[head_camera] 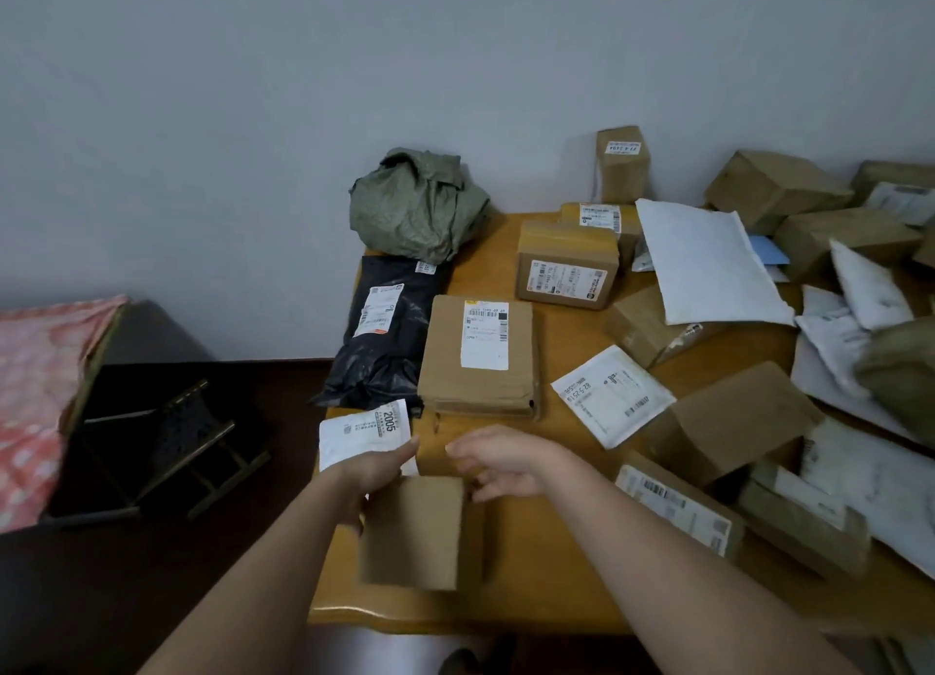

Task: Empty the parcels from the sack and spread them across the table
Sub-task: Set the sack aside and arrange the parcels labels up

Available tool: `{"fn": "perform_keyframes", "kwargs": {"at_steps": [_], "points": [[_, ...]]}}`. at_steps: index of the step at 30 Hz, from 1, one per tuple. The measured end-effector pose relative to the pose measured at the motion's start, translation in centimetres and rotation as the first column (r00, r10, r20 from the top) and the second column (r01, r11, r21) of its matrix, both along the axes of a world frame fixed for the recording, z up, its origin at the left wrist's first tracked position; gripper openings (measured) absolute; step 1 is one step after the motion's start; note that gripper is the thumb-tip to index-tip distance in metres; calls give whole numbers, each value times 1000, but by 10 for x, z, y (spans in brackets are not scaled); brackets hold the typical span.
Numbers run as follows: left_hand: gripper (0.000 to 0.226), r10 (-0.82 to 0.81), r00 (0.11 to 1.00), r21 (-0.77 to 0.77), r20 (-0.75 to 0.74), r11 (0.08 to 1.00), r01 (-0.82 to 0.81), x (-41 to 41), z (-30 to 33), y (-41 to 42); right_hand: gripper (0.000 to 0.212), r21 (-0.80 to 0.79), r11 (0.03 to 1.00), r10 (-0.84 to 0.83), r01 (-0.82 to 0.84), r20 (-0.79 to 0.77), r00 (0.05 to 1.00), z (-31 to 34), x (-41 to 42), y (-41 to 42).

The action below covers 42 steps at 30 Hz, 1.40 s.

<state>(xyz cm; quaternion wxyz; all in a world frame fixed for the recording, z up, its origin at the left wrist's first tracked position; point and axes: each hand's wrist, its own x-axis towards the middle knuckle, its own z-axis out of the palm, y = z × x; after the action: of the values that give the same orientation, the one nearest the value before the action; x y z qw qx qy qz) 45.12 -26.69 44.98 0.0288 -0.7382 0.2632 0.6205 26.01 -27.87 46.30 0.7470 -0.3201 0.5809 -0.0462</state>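
A crumpled grey-green sack [417, 204] lies at the table's far left corner. Parcels are spread over the wooden table [531, 593]: a black poly bag [384, 335], a flat brown box with a white label [478, 355], a taped box [566, 264], a white mailer [612, 393] and several more to the right. At the near left edge sits a small plain brown box [415, 533]. My left hand [377, 472] grips its upper left edge, thumb stretched over a white mailer marked 2005 [362, 431]. My right hand [506, 464] hovers with loose fingers at the box's top right corner.
A large white padded envelope [708, 264] and stacked brown cartons [774, 188] crowd the far right. A labelled box [678, 507] lies near my right forearm. Left of the table are a dark floor, a low rack [177, 452] and a pink patterned cloth [35, 396].
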Motion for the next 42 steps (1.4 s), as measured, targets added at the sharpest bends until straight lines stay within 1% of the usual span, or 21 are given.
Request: {"fn": "perform_keyframes", "kwargs": {"at_steps": [2, 3, 5, 7, 9, 11, 14, 16, 18, 19, 20, 22, 24, 28, 30, 32, 36, 39, 41, 42], "points": [[84, 25, 1000, -48, -13, 999, -25, 15, -5, 12, 41, -43, 988, -149, 149, 5, 989, -6, 12, 12], [79, 56, 998, -64, -37, 996, -59, 21, -7, 17, 40, -71, 976, -206, 205, -14, 978, -8, 14, 17], [76, 104, 991, -59, -85, 992, -109, 30, -7, 26, 46, -95, 973, -218, 209, -104, 970, -15, 12, 26], [77, 120, 987, -31, -109, 992, -124, 34, -5, 33, 57, -5, 981, -193, 195, -172, 966, -22, 8, 35], [74, 162, 973, -9, -165, 986, -166, 36, -6, 38, 64, 118, 961, -234, 251, -142, 962, -29, 9, 44], [69, 173, 961, -18, -215, 983, -181, 33, -6, 40, 63, 156, 945, -273, 288, -111, 956, -29, 13, 51], [62, 132, 959, -96, -251, 982, -160, 31, 0, 36, 70, 103, 930, -335, 352, -149, 930, -27, 10, 49], [56, 145, 942, -166, -303, 965, -202, 31, 6, 30, 72, 38, 903, -423, 428, -100, 901, -24, 0, 43], [51, 188, 914, -205, -359, 940, -274, 34, 9, 25, 62, -54, 858, -513, 511, -38, 857, -19, -12, 38], [50, 211, 901, -205, -379, 930, -304, 34, 9, 24, 58, -97, 852, -521, 515, -50, 852, -18, -18, 38], [49, 226, 892, -194, -391, 928, -319, 34, 7, 25, 55, -118, 861, -505, 494, -85, 859, -17, -22, 40], [50, 220, 898, -161, -381, 941, -298, 29, 2, 32, 55, -71, 893, -449, 444, -157, 880, -20, -24, 49], [53, 195, 907, -133, -372, 956, -260, 21, -4, 40, 59, 3, 902, -426, 431, -153, 892, -22, -21, 59], [52, 133, 920, -149, -369, 968, -200, 7, -4, 45, 58, 5, 901, -429, 434, -150, 891, -24, -17, 67], [53, 80, 939, -153, -334, 979, -138, 9, -6, 42, 58, 4, 923, -379, 386, -178, 908, -21, -19, 66], [59, 21, 959, -126, -282, 990, -59, 15, -6, 39, 58, 31, 952, -291, 303, -205, 934, -17, -21, 64], [71, -47, 973, 56, -224, 997, 61, 40, -2, 33, 58, 151, 985, -43, 81, -239, 970, -10, -13, 61], [92, -102, 979, 196, -178, 971, 137, 65, -3, 34, 56, 226, 972, 105, -62, -185, 977, -10, 9, 61], [104, -82, 988, 262, -132, 958, 115, 82, -4, 36, 55, 245, 960, 174, -135, -142, 975, -11, 29, 62], [105, -55, 994, 272, -96, 959, 80, 89, -3, 37, 55, 246, 956, 195, -161, -118, 974, -12, 40, 63]]}}
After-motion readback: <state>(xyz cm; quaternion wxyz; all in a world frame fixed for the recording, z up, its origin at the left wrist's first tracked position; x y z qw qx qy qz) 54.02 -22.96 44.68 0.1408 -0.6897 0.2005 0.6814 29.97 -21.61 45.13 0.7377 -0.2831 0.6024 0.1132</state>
